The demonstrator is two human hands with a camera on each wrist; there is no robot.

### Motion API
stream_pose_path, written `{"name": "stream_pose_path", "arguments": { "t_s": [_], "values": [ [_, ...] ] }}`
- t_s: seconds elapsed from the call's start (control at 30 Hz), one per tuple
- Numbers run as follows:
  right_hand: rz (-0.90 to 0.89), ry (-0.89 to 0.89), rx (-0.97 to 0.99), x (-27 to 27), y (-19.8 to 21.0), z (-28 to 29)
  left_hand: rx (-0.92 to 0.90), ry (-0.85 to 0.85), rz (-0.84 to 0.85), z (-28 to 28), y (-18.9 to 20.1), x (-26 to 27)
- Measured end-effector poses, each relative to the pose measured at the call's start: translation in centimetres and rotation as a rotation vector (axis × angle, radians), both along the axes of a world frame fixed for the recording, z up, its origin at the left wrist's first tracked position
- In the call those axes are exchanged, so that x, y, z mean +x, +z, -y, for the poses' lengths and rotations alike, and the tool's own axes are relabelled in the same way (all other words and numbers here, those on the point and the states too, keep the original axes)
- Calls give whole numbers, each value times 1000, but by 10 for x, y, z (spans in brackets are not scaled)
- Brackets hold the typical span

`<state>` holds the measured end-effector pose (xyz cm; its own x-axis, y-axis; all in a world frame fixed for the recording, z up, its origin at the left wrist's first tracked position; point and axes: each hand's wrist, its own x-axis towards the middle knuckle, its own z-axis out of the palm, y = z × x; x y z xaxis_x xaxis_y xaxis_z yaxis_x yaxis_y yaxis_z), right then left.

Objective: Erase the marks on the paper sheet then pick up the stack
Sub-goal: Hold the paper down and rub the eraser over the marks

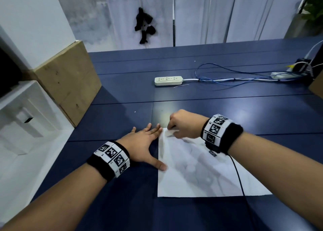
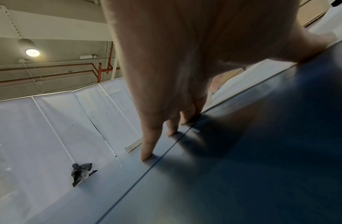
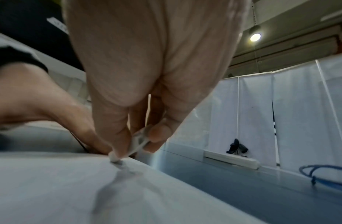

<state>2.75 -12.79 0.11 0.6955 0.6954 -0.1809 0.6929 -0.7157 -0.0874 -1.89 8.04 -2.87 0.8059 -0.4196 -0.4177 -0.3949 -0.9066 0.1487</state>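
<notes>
A white paper sheet [image 1: 201, 171] lies flat on the dark blue table [image 1: 227, 111], and I cannot tell whether more sheets lie under it. My right hand [image 1: 183, 124] is at its far left corner and pinches a small white eraser [image 3: 136, 143], whose tip presses on the paper [image 3: 70, 189] beside a grey smudge [image 3: 126, 169]. My left hand [image 1: 145, 143] lies flat with straight, spread fingers on the table beside the sheet's left edge. Its thumb tip rests on the paper, and the left-wrist view shows the fingertips [image 2: 147, 156] touching the table top.
A white power strip [image 1: 168, 80] with blue and white cables [image 1: 227, 76] lies further back on the table. A cardboard panel [image 1: 66, 80] leans at the table's left edge. White curtains [image 1: 209, 12] hang behind. A black wristband cable [image 1: 239, 178] crosses the paper.
</notes>
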Motion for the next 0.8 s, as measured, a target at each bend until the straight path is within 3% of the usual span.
{"name": "stream_pose_path", "arguments": {
  "t_s": [0.13, 0.27, 0.5, 0.7, 0.8],
  "values": [
    [24, 67, -8, -5, -5, 6, -2, 2, -1, 0, -1, 0],
    [-173, 179, 55, -30, -9, 16, -4, 0, -8, -1, -2, 0],
    [10, 16, -15, 1, -3, 6, 4, 1, -6, 0, -1, 0],
    [-190, 160, 50, -36, -7, 23, 2, -9, -6, 0, -1, 0],
    [-111, 69, 56, -20, -5, 17, 9, -10, -8, 0, 0, 0]
  ]
}}
